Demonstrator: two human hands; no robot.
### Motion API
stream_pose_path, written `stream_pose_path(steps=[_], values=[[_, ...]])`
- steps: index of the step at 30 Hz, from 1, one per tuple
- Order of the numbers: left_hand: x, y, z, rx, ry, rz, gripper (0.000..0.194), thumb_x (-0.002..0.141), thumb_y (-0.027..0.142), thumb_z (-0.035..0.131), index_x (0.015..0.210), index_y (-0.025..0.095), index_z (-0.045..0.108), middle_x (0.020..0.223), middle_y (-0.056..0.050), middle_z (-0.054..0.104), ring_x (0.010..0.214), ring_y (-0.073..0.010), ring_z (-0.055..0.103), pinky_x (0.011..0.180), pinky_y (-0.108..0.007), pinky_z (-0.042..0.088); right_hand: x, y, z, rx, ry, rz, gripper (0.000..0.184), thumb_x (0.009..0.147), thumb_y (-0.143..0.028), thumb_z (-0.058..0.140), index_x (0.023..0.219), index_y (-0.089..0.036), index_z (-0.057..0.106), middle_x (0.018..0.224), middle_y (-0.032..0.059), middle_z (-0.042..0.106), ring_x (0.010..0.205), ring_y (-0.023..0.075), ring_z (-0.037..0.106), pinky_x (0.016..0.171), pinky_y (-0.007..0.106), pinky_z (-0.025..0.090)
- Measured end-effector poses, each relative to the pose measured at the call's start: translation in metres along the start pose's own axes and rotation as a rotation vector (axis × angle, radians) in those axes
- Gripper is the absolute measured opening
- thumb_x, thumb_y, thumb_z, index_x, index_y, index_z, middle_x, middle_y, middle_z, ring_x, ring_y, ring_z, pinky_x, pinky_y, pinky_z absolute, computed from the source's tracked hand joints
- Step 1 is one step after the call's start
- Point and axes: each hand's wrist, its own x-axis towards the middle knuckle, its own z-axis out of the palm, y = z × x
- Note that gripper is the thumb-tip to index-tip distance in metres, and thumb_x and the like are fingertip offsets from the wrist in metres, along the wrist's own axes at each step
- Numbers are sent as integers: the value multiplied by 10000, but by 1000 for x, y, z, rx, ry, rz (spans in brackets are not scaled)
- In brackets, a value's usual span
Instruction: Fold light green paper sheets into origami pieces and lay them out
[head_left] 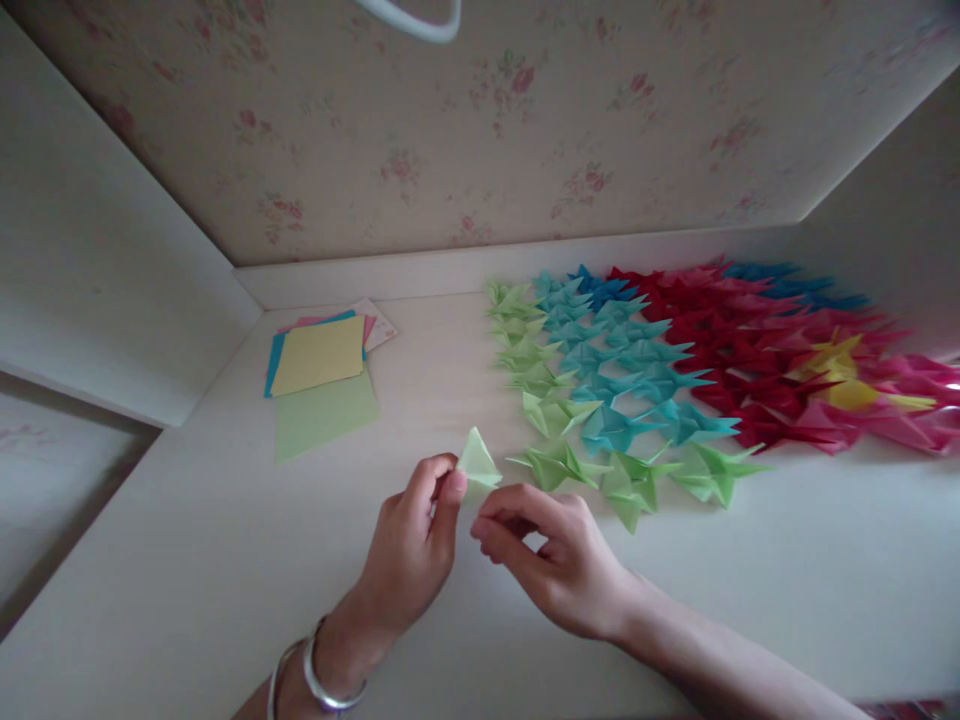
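Note:
My left hand (416,545) pinches a small folded piece of light green paper (477,464) between thumb and fingers, just above the white desk (225,560). My right hand (551,555) is beside it, fingers curled and pinched together at the paper's lower edge. A silver bangle circles my left wrist. Directly right of the hands lie finished green folded paper cranes (559,465).
Rows of folded cranes spread across the desk's right side: green, teal (637,380), blue, red (720,330), yellow and pink (900,410). A stack of flat coloured paper sheets (322,370) lies at the back left. Flowered wallpaper and white side panels enclose the desk.

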Motion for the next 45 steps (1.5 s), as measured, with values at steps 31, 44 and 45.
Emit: stream_pose_path(steps=[31, 44, 45], values=[[1, 19, -8, -417, -397, 23, 369, 1004, 319, 524, 1356, 255, 613, 1196, -51, 725, 1019, -209, 667, 980, -324, 499, 6, 8, -11, -127, 120, -99, 153, 924, -236, 613, 1044, -223, 519, 713, -14, 667, 619, 139, 636, 543, 225, 481], [4, 20, -8, -490, -402, -4, 363, 998, 272, 528, 1346, 260, 631, 1269, -46, 709, 1154, -234, 641, 999, -313, 492, 7, 11, -12, -277, 68, -216, 209, 966, -208, 507, 1175, -213, 500, 738, 9, 681, 621, 157, 613, 616, 273, 494], [4, 21, -8, -479, -397, 1, 366, 1000, 268, 523, 1350, 265, 628, 1276, -43, 706, 1167, -236, 635, 1010, -317, 486, 7, 11, -12, -287, 69, -222, 211, 964, -204, 502, 1175, -210, 504, 724, 7, 675, 608, 157, 607, 603, 274, 489]])
